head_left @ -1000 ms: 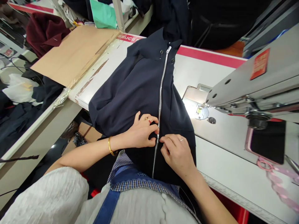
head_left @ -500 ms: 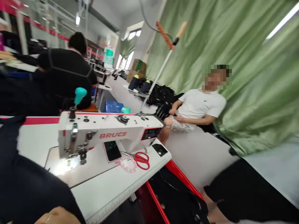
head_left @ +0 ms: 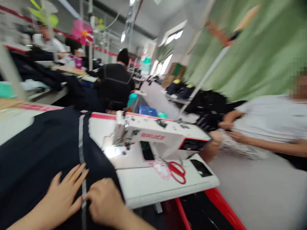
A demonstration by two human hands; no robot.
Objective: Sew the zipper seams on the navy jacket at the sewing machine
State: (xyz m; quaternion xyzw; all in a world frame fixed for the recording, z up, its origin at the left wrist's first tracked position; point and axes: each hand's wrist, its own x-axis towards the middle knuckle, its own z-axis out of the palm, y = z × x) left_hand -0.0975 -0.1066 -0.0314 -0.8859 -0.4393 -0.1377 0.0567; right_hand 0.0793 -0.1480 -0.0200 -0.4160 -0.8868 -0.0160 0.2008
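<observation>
A large dark navy cloth (head_left: 43,137) covers the left of the sewing table, with a narrow pale strip (head_left: 81,140) running down it. On the cloth beside this strip lies my left hand (head_left: 63,193), fingers spread and fingertips reaching the strip. Just right of the strip, my right hand (head_left: 105,201) is closed, its fingers curled and pinching the cloth near the strip; the exact grip is partly hidden. A ring shows on one of its fingers. The white sewing machine (head_left: 153,135) stands to the right of the cloth, its needle area lit.
On the machine bed lie a phone (head_left: 147,150), red-handled scissors (head_left: 177,172) and a pink beaded loop (head_left: 161,169). A red-edged bin (head_left: 223,204) with dark cloth sits below right. One person (head_left: 266,124) sits at right; another, in black (head_left: 116,84), works ahead.
The view has swung left, showing more cloth and the pale strip. Both my hands now rest on the cloth; before, only part of one hand showed at the bottom edge.
</observation>
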